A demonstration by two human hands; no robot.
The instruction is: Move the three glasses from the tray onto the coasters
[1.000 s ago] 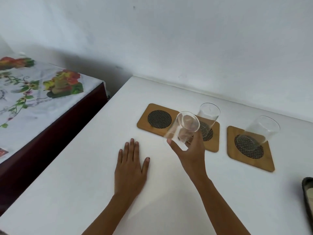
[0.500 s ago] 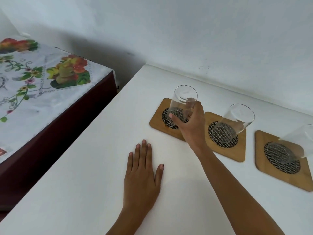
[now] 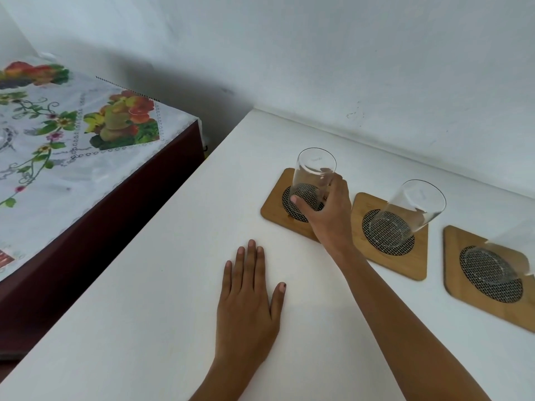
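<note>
Down it comes: the right hand (image 3: pixel 330 211), still gripping the third glass (image 3: pixel 312 176), has lowered it onto the leftmost coaster (image 3: pixel 278 211), left hand (image 3: pixel 249 308) staying flat and empty on the desk (image 3: pixel 144 285).

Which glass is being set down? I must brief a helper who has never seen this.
On the white table, three square wooden coasters lie in a row near the wall. The clear glass tumbler stands on the leftmost one. It alone has the right hand around it.
</note>
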